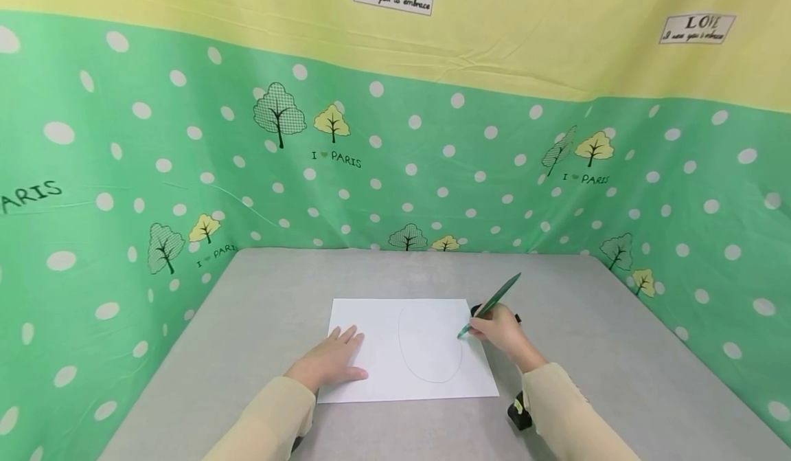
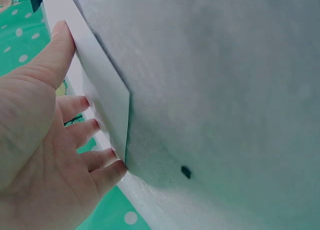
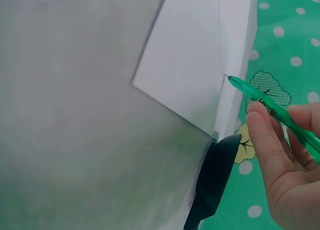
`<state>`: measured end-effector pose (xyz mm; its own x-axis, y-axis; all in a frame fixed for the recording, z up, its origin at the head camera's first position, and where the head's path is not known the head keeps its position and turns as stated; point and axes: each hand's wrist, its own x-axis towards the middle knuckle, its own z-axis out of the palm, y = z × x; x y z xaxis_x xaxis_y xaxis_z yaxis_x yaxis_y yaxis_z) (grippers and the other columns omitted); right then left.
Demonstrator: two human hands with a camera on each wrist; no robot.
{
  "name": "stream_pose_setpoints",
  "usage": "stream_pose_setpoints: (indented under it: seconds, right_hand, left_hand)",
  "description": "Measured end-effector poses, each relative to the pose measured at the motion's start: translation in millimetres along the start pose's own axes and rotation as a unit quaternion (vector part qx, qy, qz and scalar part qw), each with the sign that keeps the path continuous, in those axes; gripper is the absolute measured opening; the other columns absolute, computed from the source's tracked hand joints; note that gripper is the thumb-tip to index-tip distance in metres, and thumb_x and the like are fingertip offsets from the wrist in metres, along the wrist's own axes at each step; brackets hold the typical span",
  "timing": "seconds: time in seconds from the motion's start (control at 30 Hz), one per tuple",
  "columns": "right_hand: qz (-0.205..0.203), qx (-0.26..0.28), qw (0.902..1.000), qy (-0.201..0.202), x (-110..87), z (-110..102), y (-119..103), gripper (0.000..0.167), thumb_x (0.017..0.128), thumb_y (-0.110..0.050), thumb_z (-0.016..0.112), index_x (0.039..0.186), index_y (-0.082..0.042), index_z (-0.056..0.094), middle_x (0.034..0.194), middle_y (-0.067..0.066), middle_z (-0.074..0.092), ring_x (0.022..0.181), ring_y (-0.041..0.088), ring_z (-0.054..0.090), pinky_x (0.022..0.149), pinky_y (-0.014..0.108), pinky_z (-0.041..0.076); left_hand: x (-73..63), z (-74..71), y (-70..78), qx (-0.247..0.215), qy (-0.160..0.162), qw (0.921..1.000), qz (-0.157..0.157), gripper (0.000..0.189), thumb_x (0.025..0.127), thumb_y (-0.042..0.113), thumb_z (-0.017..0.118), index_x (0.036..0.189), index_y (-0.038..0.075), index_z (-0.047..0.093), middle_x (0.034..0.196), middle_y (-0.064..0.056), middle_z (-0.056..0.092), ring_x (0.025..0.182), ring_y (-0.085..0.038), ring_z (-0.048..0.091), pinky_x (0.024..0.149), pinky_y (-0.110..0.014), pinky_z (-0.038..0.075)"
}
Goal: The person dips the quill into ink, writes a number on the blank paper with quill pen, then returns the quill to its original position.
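A white sheet of paper (image 1: pixel 377 351) lies on the grey table, with a thin dark curve like an open-topped oval on its right half. My left hand (image 1: pixel 330 359) rests on the sheet's left side, fingers spread and thumb apart; the left wrist view shows its fingertips along the paper's edge. Near the sheet's right edge, my right hand (image 1: pixel 499 328) pinches a slim green pen (image 1: pixel 505 289) that slants up and to the right. In the right wrist view the dark pen tip (image 3: pixel 229 78) meets the end of the drawn line.
Partly behind my right hand lies a dark object (image 3: pixel 215 170), close to the paper's corner. A black piece with a yellow patch (image 1: pixel 520 411) shows beside the right sleeve. Green polka-dot cloth (image 1: pixel 358 193) with a yellow upper band surrounds the grey table (image 1: pixel 278 282) at the back and sides.
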<state>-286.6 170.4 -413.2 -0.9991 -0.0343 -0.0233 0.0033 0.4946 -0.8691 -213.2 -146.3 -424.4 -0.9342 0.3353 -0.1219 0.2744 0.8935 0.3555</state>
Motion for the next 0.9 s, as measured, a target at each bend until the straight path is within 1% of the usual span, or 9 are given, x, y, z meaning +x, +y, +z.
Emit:
stream_pose_setpoints:
  seconds: [0.3,0.7,0.9]
  right_hand:
    - [-0.009,-0.001,0.9998,0.015,2.1,3.8,-1.1,0.005,0.081,0.002,0.058,0.084,0.005,0.056,0.07,0.009,0.063,0.066,0.02,0.064,0.063,0.031,0.055]
    - [-0.012,-0.022,0.9995,0.019,7.3,8.7,-4.8,0.005,0.081,0.0,0.058,0.081,0.005,0.057,0.067,0.007,0.063,0.063,0.017,0.062,0.061,0.031,0.055]
    - [-0.019,-0.014,0.9996,0.018,8.2,10.0,-6.2,0.004,0.081,0.001,0.058,0.079,0.004,0.057,0.067,0.008,0.062,0.063,0.018,0.061,0.061,0.032,0.054]
  left_hand:
    - [-1.8,-2.8,2.8,0.001,0.001,1.0,-0.001,0.071,0.082,0.036,0.068,0.133,-0.005,0.042,0.141,-0.023,0.033,0.13,-0.047,0.021,0.104,-0.054,0.022]
    - [-0.2,-2.0,1.9,0.002,-0.001,1.0,-0.001,0.071,0.082,0.037,0.066,0.134,-0.005,0.041,0.142,-0.023,0.032,0.13,-0.046,0.021,0.105,-0.053,0.021]
    - [0.9,-0.8,0.8,0.004,-0.001,1.0,-0.002,0.071,0.082,0.038,0.066,0.134,-0.004,0.042,0.142,-0.023,0.032,0.131,-0.046,0.021,0.105,-0.053,0.021]
